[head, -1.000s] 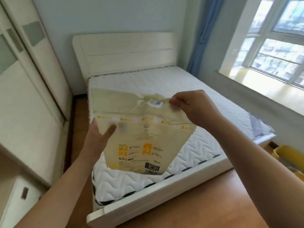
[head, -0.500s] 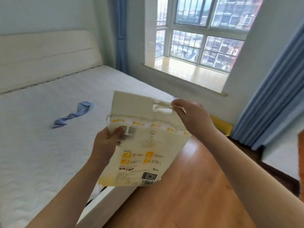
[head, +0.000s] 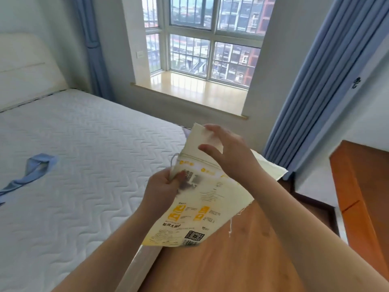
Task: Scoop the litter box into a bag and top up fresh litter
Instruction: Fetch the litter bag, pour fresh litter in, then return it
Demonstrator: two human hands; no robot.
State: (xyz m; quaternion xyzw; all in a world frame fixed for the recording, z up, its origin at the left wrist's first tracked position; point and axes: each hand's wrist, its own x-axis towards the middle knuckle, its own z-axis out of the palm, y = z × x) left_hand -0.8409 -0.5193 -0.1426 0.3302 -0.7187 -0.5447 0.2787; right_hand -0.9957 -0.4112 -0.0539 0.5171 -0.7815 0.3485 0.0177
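Head view: pale yellow litter bag (head: 202, 199) is held between both hands, above bed edge & wood floor. Its left edge is pinched by left hand (head: 163, 189); its top flap is gripped by right hand (head: 229, 152), fingers curled over it.

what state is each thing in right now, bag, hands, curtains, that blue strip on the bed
litter bag: held in the air over the bed's edge, flat and limp, top flap bent over
left hand: pinches the bag's left edge
right hand: fingers on the bag's top flap, grip unclear
blue strip: lying loose on the mattress
mattress: bare, no sheet
curtains: drawn back to the sides
window: uncovered, looks closed
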